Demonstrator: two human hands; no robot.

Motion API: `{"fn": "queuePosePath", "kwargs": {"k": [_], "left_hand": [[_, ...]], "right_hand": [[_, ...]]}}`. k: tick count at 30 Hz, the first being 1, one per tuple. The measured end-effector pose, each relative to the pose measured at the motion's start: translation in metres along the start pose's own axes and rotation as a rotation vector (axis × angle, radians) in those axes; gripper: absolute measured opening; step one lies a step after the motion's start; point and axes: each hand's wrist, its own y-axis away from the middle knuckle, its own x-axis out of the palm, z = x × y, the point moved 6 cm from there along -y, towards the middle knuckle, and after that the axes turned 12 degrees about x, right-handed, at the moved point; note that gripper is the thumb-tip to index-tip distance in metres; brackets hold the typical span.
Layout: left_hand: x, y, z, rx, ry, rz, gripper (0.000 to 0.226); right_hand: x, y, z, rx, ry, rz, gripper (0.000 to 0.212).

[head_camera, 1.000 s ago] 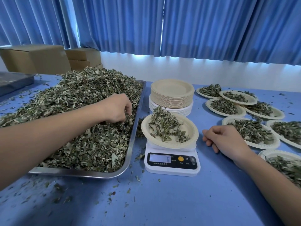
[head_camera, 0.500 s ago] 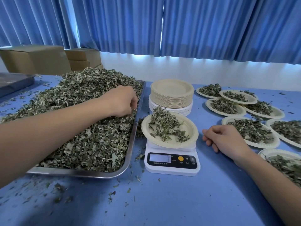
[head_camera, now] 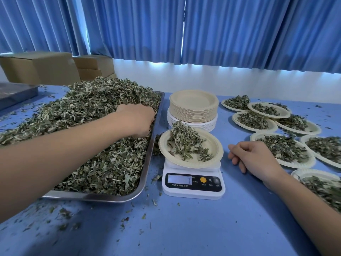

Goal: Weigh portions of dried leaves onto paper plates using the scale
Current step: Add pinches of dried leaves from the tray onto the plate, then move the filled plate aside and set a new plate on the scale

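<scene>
One scale showing 7, left hand buried in dried leaves, grip unclear, right hand loosely curled.

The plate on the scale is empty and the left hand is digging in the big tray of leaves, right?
Not quite. The head view shows the plate on the scale holds a pile of leaves. The left hand is indeed in the big tray of leaves.

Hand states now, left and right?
Left hand: fingers curled into the dried leaves on the tray, gripping a pinch.
Right hand: rests on the table, loosely curled, holding nothing.
</scene>
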Motion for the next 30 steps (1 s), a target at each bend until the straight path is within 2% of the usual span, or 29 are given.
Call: {"fn": "queuePosePath", "kwargs": {"k": [2, 4, 6, 9, 12, 16, 22, 30], "left_hand": [[-0.005, -0.001, 0.002, 0.005, 0.136, -0.209, 0.009], [-0.007, -0.002, -0.002, 0.048, 0.320, -0.317, 0.025], [-0.002, -0.004, -0.010, 0.099, 0.439, -0.250, 0.032], [0.009, -0.009, -0.024, 0.134, 0.453, -0.125, 0.025], [0.014, -0.013, -0.037, 0.109, 0.423, -0.067, 0.023], [0.001, -0.020, -0.061, 0.096, 0.505, -0.098, 0.018], [-0.013, -0.054, -0.122, 0.104, 0.860, -0.079, 0.013], [-0.046, -0.160, -0.231, 0.153, 0.836, -0.152, 0.010]], "right_hand": [[0.002, 0.000, 0.001, -0.001, -0.042, 0.004, 0.041], [0.006, 0.001, 0.005, 0.013, -0.091, 0.038, 0.038], [0.014, 0.004, 0.009, 0.026, -0.114, 0.087, 0.031], [0.022, 0.010, 0.016, 0.050, -0.172, 0.113, 0.019], [0.016, 0.010, 0.019, 0.103, -0.208, 0.057, 0.023], [-0.011, 0.006, 0.022, 0.124, -0.169, -0.015, 0.022], [-0.100, -0.021, 0.021, 0.125, 0.030, -0.176, 0.008], [-0.213, -0.100, 0.003, 0.138, 0.193, -0.339, 0.003]]}}
